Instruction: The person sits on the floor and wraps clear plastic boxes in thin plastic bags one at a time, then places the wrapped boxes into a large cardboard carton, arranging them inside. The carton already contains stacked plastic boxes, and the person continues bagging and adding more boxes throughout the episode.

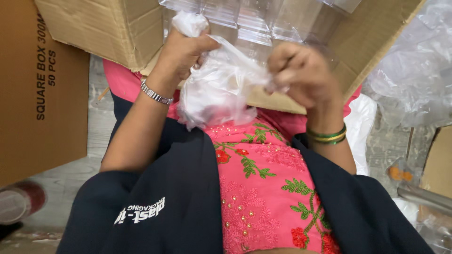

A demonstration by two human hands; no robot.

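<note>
Both my hands grip a crumpled clear plastic bag [214, 91] held over my lap. My left hand [181, 49], with a silver watch at the wrist, clenches the bag's upper end. My right hand [301, 73], with green and gold bangles at the wrist, pinches the bag's right side. Just beyond my hands, an open cardboard box [376, 37] holds a stack of clear plastic containers [254, 19]. The bag hides part of the box's near wall.
A large closed cardboard box [37, 89] stands at the left. Loose clear plastic wrap [414, 80] lies at the right, above another piece of cardboard [440, 164]. A roll with a red core [19, 202] sits at the lower left on the floor.
</note>
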